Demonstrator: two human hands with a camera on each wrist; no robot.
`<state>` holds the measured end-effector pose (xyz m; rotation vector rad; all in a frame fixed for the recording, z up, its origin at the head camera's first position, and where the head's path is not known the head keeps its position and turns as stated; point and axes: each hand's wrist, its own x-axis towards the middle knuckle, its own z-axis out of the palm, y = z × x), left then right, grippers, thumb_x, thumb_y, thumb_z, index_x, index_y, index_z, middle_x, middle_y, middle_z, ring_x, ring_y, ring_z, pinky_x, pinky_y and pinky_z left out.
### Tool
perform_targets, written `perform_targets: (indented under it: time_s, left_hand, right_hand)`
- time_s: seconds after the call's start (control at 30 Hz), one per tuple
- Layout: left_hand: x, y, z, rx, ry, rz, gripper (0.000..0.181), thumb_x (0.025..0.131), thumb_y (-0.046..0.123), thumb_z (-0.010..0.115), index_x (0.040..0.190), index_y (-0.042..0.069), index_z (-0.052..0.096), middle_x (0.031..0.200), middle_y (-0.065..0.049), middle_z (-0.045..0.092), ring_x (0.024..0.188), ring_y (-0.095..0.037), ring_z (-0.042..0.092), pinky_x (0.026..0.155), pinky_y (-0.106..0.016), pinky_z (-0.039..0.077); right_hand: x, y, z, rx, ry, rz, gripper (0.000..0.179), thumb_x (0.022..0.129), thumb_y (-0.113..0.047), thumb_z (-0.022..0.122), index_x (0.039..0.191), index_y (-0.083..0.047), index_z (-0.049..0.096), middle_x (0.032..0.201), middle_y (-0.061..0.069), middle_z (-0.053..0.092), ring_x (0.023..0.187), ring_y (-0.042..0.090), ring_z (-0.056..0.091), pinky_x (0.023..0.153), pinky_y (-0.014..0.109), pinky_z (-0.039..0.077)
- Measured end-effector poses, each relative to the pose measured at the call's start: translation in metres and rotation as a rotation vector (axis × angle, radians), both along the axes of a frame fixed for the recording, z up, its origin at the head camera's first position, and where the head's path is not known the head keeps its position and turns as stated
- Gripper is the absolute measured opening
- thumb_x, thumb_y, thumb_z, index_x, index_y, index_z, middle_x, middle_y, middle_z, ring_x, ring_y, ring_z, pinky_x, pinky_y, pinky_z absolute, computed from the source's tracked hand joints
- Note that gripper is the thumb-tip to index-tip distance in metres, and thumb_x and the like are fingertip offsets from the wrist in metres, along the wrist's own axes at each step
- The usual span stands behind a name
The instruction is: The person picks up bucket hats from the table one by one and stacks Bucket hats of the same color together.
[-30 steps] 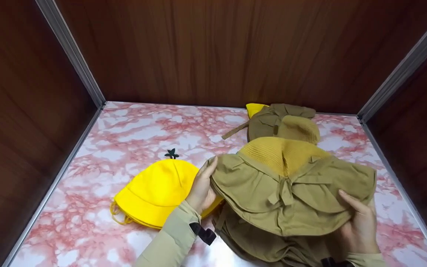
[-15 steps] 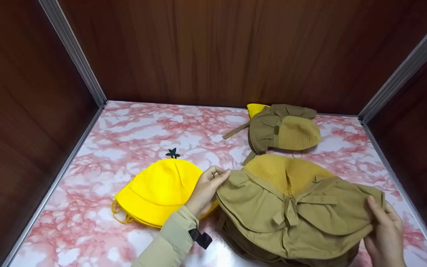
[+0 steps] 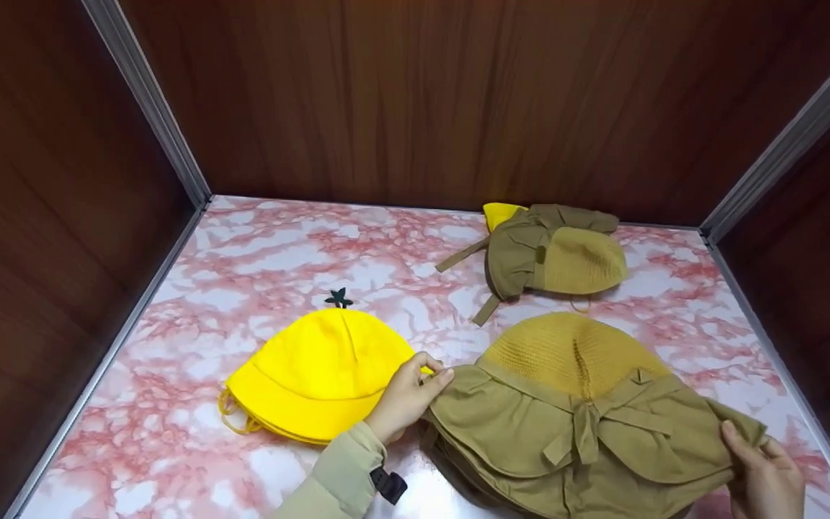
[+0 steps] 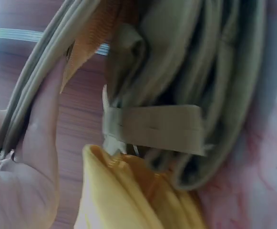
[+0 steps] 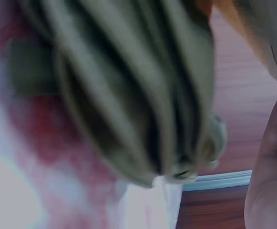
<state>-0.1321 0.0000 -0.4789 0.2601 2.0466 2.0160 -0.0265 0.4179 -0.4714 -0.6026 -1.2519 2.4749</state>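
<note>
A khaki sun hat [image 3: 516,418] with a mustard mesh crown and a tied bow lies wide and flat between my two hands. My left hand [image 3: 404,396] pinches its left brim edge between thumb and fingers. At the opposite brim edge, my right hand [image 3: 768,472] grips the cloth, thumb on top. Under this hat is a stack of khaki hats [image 4: 224,95], their layered brims showing in both wrist views and mostly covered in the head view. Just left of my left hand sits a yellow bucket hat [image 3: 314,360] with a dark green star-shaped sprout on top.
Farther back, another khaki hat [image 3: 516,252] lies on its side, straps trailing, with a yellow piece [image 3: 503,213] showing behind it. Brown wood-grain panels [image 3: 415,101] with metal edging [image 3: 148,108] enclose the pink marbled table [image 3: 264,238].
Both hands have lowered the held khaki hat toward me and to the right, over the stack. The hat at the back has come into fuller view; the yellow bucket hat stays put.
</note>
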Motion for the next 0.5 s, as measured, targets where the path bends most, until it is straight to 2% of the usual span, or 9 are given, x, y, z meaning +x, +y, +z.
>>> perform_targets:
  time_s: [0.1, 0.23, 0.33, 0.43, 0.5]
  left_hand:
    - [0.001, -0.002, -0.009, -0.09, 0.035, 0.005, 0.02, 0.097, 0.015, 0.063, 0.098, -0.003, 0.055, 0.067, 0.004, 0.044, 0.058, -0.006, 0.042, 0.054, -0.017, 0.036]
    - [0.002, -0.004, -0.019, -0.239, 0.142, 0.02, 0.017, 0.096, 0.015, 0.063, 0.094, 0.0, 0.057, 0.084, -0.007, 0.059, 0.069, -0.009, 0.046, 0.065, -0.022, 0.042]
    - [0.001, -0.003, -0.023, -0.329, 0.193, 0.03, 0.016, 0.096, 0.016, 0.063, 0.091, 0.002, 0.058, 0.097, -0.013, 0.065, 0.08, -0.011, 0.05, 0.075, -0.026, 0.044]
    - [0.001, -0.001, -0.022, -0.414, 0.199, 0.039, 0.016, 0.095, 0.019, 0.065, 0.089, 0.006, 0.06, 0.087, -0.008, 0.064, 0.075, -0.011, 0.05, 0.068, -0.026, 0.044]
    - [0.001, -0.001, -0.019, -0.483, 0.211, 0.052, 0.015, 0.094, 0.021, 0.068, 0.088, 0.008, 0.061, 0.081, -0.004, 0.063, 0.07, -0.01, 0.05, 0.063, -0.024, 0.042]
  right_hand:
    - [-0.002, 0.002, -0.006, 0.104, -0.192, -0.006, 0.017, 0.092, -0.004, 0.067, 0.083, -0.013, 0.077, 0.075, 0.001, 0.074, 0.066, 0.012, 0.07, 0.06, 0.027, 0.059]
    - [-0.006, 0.002, -0.013, 0.244, -0.417, -0.007, 0.017, 0.089, -0.013, 0.074, 0.073, -0.021, 0.074, 0.069, -0.005, 0.071, 0.063, 0.009, 0.068, 0.061, 0.026, 0.059]
    - [-0.009, 0.002, -0.017, 0.336, -0.514, 0.006, 0.023, 0.087, -0.016, 0.077, 0.066, -0.02, 0.067, 0.065, -0.007, 0.068, 0.061, 0.008, 0.066, 0.06, 0.026, 0.059]
    - [-0.012, 0.003, -0.018, 0.476, -0.576, 0.068, 0.032, 0.087, -0.019, 0.077, 0.062, -0.016, 0.057, 0.061, -0.008, 0.064, 0.059, 0.006, 0.063, 0.057, 0.025, 0.057]
    - [-0.015, 0.004, -0.015, 0.645, -0.616, 0.113, 0.031, 0.087, -0.021, 0.077, 0.068, -0.012, 0.054, 0.063, -0.008, 0.06, 0.059, 0.004, 0.059, 0.056, 0.023, 0.054]
